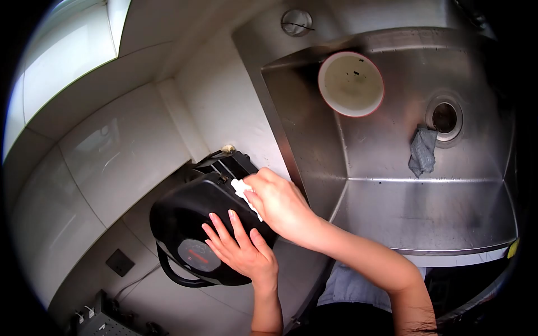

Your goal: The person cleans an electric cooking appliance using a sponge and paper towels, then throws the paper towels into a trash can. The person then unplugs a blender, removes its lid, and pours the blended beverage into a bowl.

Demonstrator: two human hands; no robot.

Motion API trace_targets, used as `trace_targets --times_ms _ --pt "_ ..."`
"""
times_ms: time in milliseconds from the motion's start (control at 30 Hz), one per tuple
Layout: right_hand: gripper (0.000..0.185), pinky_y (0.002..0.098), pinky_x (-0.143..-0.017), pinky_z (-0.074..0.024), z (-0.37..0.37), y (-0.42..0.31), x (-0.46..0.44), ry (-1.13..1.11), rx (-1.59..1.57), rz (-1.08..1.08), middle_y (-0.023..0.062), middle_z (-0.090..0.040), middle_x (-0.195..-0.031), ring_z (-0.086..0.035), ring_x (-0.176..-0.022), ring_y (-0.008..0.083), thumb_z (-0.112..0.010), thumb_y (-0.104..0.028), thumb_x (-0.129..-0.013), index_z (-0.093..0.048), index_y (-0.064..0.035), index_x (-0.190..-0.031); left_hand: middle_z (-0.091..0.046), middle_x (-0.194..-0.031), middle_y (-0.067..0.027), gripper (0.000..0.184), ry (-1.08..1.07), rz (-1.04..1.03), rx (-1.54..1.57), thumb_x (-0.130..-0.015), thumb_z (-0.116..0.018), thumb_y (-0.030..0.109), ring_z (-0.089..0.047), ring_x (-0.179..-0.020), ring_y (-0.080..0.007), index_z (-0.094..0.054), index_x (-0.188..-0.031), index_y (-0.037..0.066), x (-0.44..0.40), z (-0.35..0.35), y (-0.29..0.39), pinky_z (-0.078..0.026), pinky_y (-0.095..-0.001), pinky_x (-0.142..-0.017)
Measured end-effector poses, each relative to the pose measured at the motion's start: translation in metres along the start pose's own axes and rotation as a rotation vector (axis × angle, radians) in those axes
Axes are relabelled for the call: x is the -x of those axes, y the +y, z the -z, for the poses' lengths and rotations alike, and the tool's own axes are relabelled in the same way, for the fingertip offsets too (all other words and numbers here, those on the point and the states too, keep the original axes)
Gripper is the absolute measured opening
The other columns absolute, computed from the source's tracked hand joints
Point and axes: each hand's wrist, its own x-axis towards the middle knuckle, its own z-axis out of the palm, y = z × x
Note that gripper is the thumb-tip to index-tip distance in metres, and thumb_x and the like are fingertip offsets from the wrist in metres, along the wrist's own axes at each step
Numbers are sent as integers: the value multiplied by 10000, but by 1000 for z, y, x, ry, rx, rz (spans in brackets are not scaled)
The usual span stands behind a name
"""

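Observation:
A black rice cooker [182, 210] with a curved handle and a round panel with red marks stands at the left of the sink. My left hand [244, 252] lies on its top, fingers spread, next to the panel. My right hand [283, 207] pinches a crumpled white tissue [241, 189] against the cooker's edge, near a black part [224, 162] at its back. My right fingers hide some of the tissue and the edge under it.
On the right is a steel sink [420, 213]. It holds a white bowl [352, 92] with a red rim and dark bits inside, and a grey cloth [423, 152] beside the drain [444, 117]. A socket [120, 262] and a black perforated box [103, 320] are at lower left.

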Motion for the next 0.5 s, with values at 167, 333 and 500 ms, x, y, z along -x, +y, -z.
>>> trace_targets --times_ms 167,333,500 --pt "101 457 -642 -517 17 -13 -16 -125 207 -65 154 -586 -909 -635 -738 379 -622 -102 -923 -628 -7 -955 -359 -1548 -182 461 -7 6 2 -1005 -420 250 -274 -1450 -419 -493 -1430 87 -1 1 1 -189 -574 -1159" --pt "100 454 -644 -533 -5 -13 -46 -17 84 53 160 -587 -930 -651 -735 369 -613 -96 -903 -619 1 -923 -352 -1546 -208 470 -39 3 5 -995 -433 257 -266 -1444 -453 -496 -1420 65 0 2 -2 -189 -585 -1153" --pt "45 424 -666 -563 7 -26 -63 -90 336 111 142 -591 -881 -662 -793 325 -598 -30 -804 -614 7 -823 -355 -1535 -235 468 -77 13 17 -980 -441 239 -272 -1432 -478 -504 -1407 57 0 5 -2 -185 -601 -1147"
